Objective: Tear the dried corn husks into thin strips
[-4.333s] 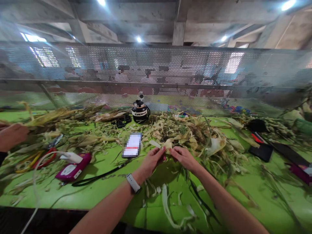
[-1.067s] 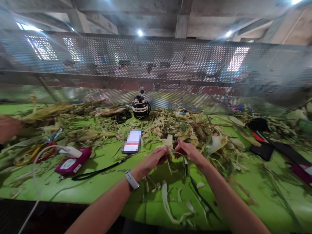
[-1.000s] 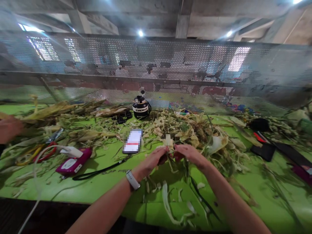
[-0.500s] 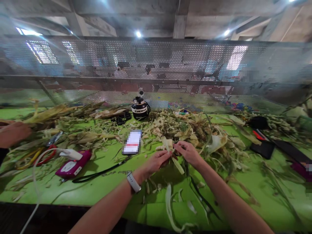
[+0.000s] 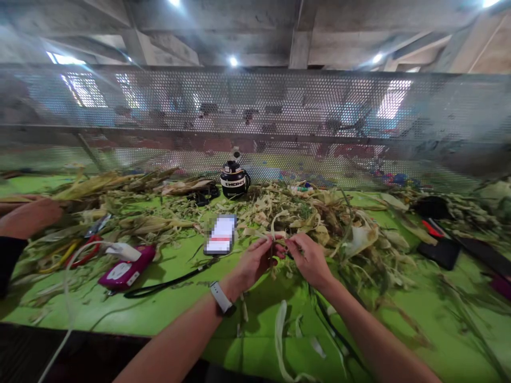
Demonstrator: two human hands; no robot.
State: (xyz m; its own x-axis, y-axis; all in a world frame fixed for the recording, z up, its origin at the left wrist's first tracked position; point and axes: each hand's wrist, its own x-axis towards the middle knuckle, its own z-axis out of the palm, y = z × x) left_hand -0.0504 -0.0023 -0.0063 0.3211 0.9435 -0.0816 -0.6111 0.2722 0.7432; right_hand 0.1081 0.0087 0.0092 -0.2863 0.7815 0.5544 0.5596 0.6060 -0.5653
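My left hand, with a pale watch strap on its wrist, pinches a pale strip of corn husk between thumb and fingers. Close beside it on the right, my right hand is closed with its fingertips at the same strip. The husk's ends stick out above the left fingers. Both hands are raised over the green table. Behind them lies a heap of dry husk pieces. A long curled husk strip rests nearer to me.
A phone and a magenta power bank with a white cable lie left. Scissors lie beyond. A black jug stands at the back before a perforated metal screen. Another person's hand is at far left.
My fingers have shifted on the husk; its broad flap no longer hangs below the hands, and thin ends now rise above. The view has shifted slightly, and the other person's hand shows further in.
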